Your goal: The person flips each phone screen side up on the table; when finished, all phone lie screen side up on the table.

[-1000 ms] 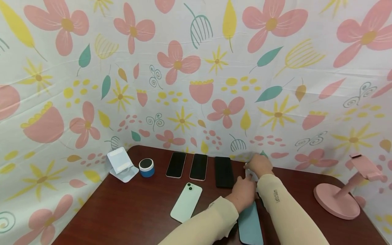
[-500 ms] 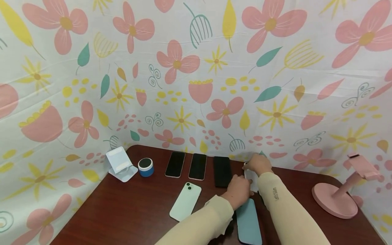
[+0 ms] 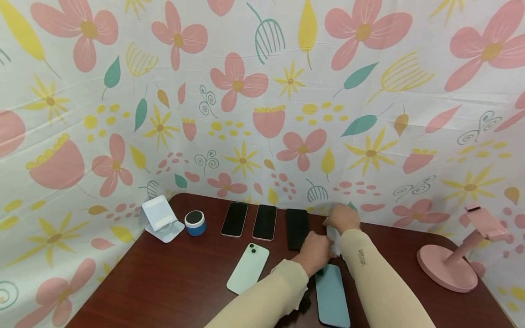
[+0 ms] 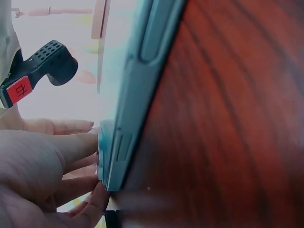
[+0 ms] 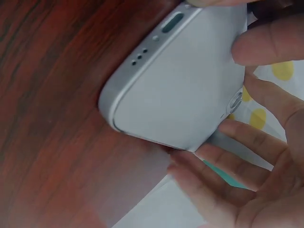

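In the head view a white phone (image 3: 334, 238) lies at the right end of a row on the table, partly hidden by both hands. My right hand (image 3: 343, 217) holds its far end; the right wrist view shows curled fingers (image 5: 228, 166) along the white phone (image 5: 175, 85), near its camera lens. My left hand (image 3: 315, 252) pinches its near end on the left side. Just nearer than the left hand is a blue phone (image 3: 333, 296), lying flat. The left wrist view has this blue phone's edge (image 4: 128, 118) up close, with the left hand's fingers (image 4: 78, 147) beyond it.
Leftward in the row lie a black phone (image 3: 298, 228) and two dark-screened phones, one of them pink-edged (image 3: 265, 222). A pale green phone (image 3: 248, 269) lies in front. A blue jar (image 3: 195, 223) and white stand (image 3: 162, 219) are left; a pink stand (image 3: 449, 264) is right.
Both hands have shifted slightly left. The left hand has drawn away from the blue phone, whose far end now shows more. More of the white phone is visible between the hands.
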The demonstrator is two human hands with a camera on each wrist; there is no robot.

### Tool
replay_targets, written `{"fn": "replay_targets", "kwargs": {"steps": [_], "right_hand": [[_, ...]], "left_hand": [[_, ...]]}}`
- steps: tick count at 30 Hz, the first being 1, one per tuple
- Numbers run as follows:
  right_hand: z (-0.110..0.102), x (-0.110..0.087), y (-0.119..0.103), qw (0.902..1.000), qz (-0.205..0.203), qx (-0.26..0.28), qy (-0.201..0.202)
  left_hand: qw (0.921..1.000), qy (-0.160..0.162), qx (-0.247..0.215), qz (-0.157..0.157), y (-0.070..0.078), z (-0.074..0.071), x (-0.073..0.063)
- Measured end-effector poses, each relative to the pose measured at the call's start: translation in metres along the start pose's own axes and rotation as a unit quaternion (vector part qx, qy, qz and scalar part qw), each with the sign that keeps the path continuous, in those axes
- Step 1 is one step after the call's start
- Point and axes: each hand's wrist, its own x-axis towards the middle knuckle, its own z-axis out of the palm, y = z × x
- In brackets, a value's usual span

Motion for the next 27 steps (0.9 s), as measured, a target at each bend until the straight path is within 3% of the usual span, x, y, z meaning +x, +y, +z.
{"fn": "replay_targets", "kwargs": {"steps": [1,3,11,16,18,20,21,24,27], "right_hand": [[-0.019,-0.015,-0.014,0.9997,0.003,0.003,-0.025],[-0.028,-0.024,-0.025,0.9994,0.014,0.001,-0.033],[-0.001,0.003,-0.016,0.9983,0.05,0.0,-0.031],[0.002,0.003,-0.017,0.9982,0.056,-0.008,-0.02],[0.001,0.002,-0.017,0.998,0.059,-0.01,-0.02],[0.0,0.002,-0.016,0.9978,0.061,-0.008,-0.022],[-0.001,0.001,-0.016,0.9977,0.063,-0.006,-0.023],[-0.004,0.001,-0.016,0.9973,0.068,0.008,-0.026],[-0.007,0.003,-0.016,0.997,0.068,0.017,-0.034]], "left_hand": [[1.0,0.003,0.002,0.001,0.0,0.0,0.0],[0.9999,0.01,0.004,0.004,-0.001,0.001,0.0],[0.9997,0.019,0.016,0.004,-0.001,0.004,-0.001],[0.9989,0.027,-0.039,0.002,0.001,0.004,-0.001],[0.9959,0.024,-0.087,-0.006,0.001,0.005,-0.002],[0.9866,0.016,-0.16,-0.029,0.001,0.005,-0.002],[0.9781,0.012,-0.203,-0.044,0.001,0.005,-0.002],[0.9414,0.002,-0.32,-0.107,0.0,0.006,0.0],[0.9133,0.005,-0.377,-0.154,-0.001,0.008,0.002]]}}
